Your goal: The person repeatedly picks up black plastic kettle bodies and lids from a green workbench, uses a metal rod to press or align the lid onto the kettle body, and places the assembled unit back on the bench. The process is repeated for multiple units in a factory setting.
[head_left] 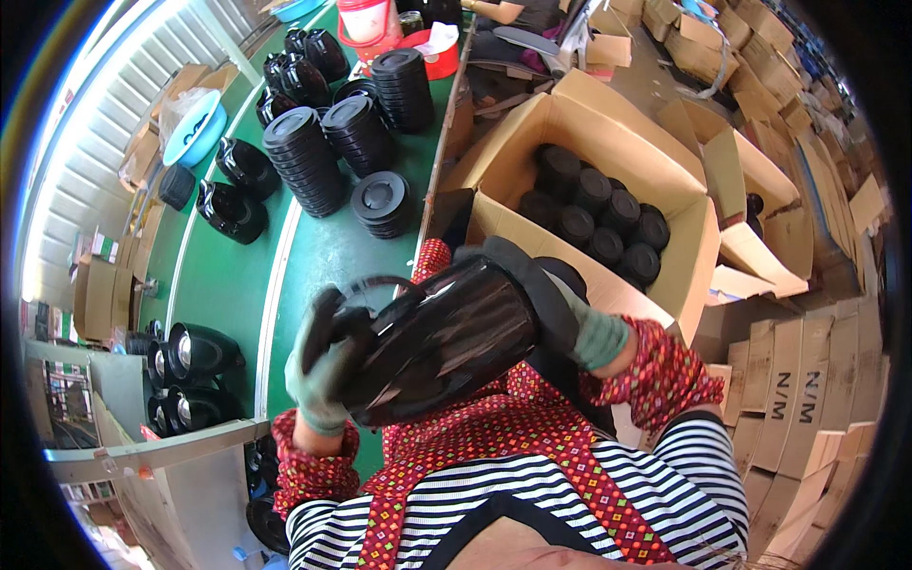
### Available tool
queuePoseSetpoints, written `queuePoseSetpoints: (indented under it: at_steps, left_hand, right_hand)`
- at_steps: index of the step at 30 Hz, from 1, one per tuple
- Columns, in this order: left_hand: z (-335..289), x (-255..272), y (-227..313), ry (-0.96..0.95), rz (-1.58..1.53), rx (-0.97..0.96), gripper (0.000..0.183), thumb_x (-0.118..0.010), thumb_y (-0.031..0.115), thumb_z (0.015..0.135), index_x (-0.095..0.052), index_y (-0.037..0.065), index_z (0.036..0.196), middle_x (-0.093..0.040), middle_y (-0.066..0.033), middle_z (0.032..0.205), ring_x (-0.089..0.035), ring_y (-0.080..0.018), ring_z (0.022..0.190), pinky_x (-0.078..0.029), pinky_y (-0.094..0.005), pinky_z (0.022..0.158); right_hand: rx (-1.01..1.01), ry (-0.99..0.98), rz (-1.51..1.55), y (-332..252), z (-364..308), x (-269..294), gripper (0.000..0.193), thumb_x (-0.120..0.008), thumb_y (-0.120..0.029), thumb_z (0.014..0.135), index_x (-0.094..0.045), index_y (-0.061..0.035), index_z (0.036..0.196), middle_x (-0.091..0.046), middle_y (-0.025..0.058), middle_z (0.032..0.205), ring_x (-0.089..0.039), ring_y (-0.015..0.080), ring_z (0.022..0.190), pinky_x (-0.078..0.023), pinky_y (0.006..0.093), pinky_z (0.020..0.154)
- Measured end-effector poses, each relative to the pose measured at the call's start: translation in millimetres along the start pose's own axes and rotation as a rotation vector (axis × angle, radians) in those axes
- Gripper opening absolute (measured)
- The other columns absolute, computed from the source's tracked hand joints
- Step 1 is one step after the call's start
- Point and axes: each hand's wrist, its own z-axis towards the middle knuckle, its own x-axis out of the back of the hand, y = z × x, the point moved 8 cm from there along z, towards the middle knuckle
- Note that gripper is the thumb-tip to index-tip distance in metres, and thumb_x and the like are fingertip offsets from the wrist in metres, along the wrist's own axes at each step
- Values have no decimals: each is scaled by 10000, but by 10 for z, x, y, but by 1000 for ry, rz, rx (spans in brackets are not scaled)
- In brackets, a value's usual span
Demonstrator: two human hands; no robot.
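A glossy black jug (454,332) lies tilted across in front of my chest, its right end higher than its left. My left hand (325,366), in a grey-green glove with a dark coating, is wrapped round the left end by the handle. At the other end my right hand (560,299), gloved alike, grips the jug round its wide black rim. The fingers' undersides are hidden behind the jug. Left of it is the green worktop (220,304).
Black disc-shaped parts stand in stacks (304,161) on the worktop, near more black jugs (233,211). A blue basin (196,131) and a red bucket (370,24) are farther off. On the right, an open carton (689,252) holds several black cylindrical items (594,190). Flattened cartons (798,380) lean beyond.
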Motion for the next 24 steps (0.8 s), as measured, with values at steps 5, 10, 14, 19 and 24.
queuePoseSetpoints:
  at_steps: [5, 10, 14, 19, 24]
  left_hand:
    - [-132, -6, -370, -45, -242, 347, 669, -953, 305, 718, -673, -54, 1208, -715, -263, 1216, -748, -379, 1074, -629, -426, 900]
    - [-618, -778, -679, -495, -184, 328, 780, -937, 354, 763, -618, 57, 1411, -655, -96, 1412, -643, -224, 1268, -509, -467, 1107]
    - [-322, -229, -574, -4, -554, 819, 666, -968, 193, 695, -681, -75, 1233, -721, -208, 1263, -705, -326, 1184, -586, -417, 1013]
    - [418, 21, 207, -246, -4, -58, 487, -928, 191, 744, -725, -70, 1102, -742, -214, 1166, -751, -334, 1031, -607, -432, 950]
    - [-380, -517, -552, -93, -1101, 793, 695, -954, 126, 708, -639, -37, 1305, -703, -156, 1298, -696, -230, 1157, -558, -391, 1041]
  right_hand:
    - [-345, -221, 600, -24, -26, -24, 682, -437, -563, 1117, -449, -68, 1586, -564, 102, 1519, -529, 183, 1392, -397, 323, 1198]
    - [788, -164, -737, -354, -266, -136, 1164, -779, -669, 795, -311, -41, 1656, -123, 370, 1697, -151, 555, 1573, -145, 587, 1278]
    - [574, -34, -305, -271, -216, -79, 904, -649, -557, 978, -326, -29, 1637, -377, 220, 1616, -413, 335, 1455, -318, 450, 1223]
    - [-123, 130, 261, 194, -109, 154, 729, -618, -362, 1061, -346, 45, 1601, -609, 174, 1453, -651, 245, 1253, -470, 380, 1138]
    - [522, 25, -408, -273, -340, -40, 716, -592, -315, 1083, -277, -2, 1645, -317, 216, 1678, -430, 324, 1494, -340, 443, 1239]
